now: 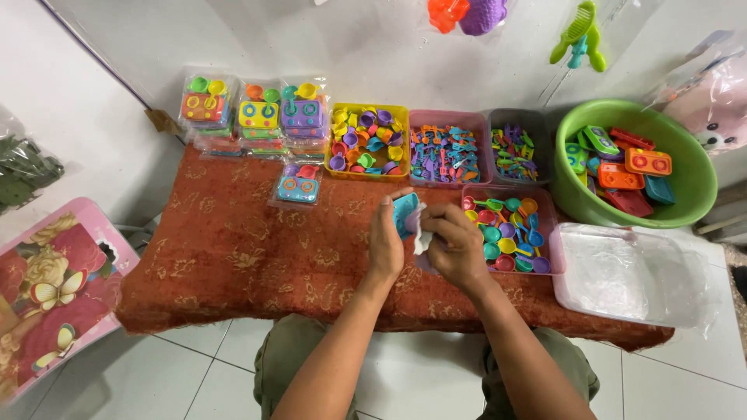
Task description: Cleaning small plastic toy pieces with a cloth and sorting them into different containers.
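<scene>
While the person is sitting over the red patterned cloth (233,257), the left hand (385,245) is pinching a small blue toy stove (405,211) upright by its edge, fingers closed firmly on it, just above the cloth's middle. The right hand (455,245) is pressing something white and crumpled (421,237), probably a thin plastic bag, against the toy's side, fingers curled tight around it. Just beside the right hand, a pink tray of small coloured pans and spoons (545,204) is sitting, with a yellow tray of cups (336,173) and two more trays of utensils (459,117) lined up behind. Packed toy sets (253,117) are stacked at the far left, and a green basin of toy stoves (685,202) is standing at the right, behind a clear lidded box (622,276). Since both hands are crowding one small piece, the film could be slipping or tearing, and a stray elbow could be nudging the nearby pink tray and scattering its pieces.
</scene>
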